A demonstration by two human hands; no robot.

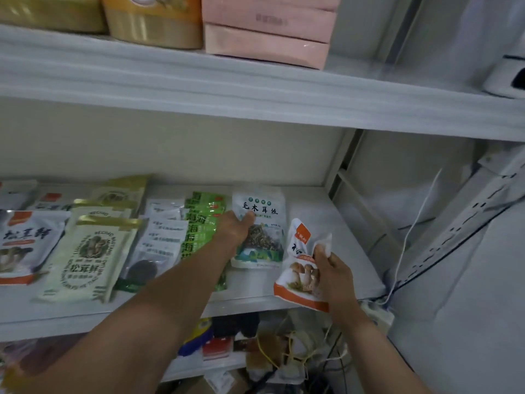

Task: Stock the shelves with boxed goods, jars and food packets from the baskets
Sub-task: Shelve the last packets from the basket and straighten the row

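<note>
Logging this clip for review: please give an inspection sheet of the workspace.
Surface: white shelf, packets lying flat in rows.
Job's things: fungus packet flat on the shelf; mushroom packet held at its front edge; green packets beside.
Clutter: jumbled goods below the shelf.
Hands: left hand on the fungus packet's left edge, grip unclear; right hand grips the mushroom packet.
Cables: white cable running down to a power strip; yellow cords below.
Surroundings: pink boxes and a yellow tub on the upper shelf.
</note>
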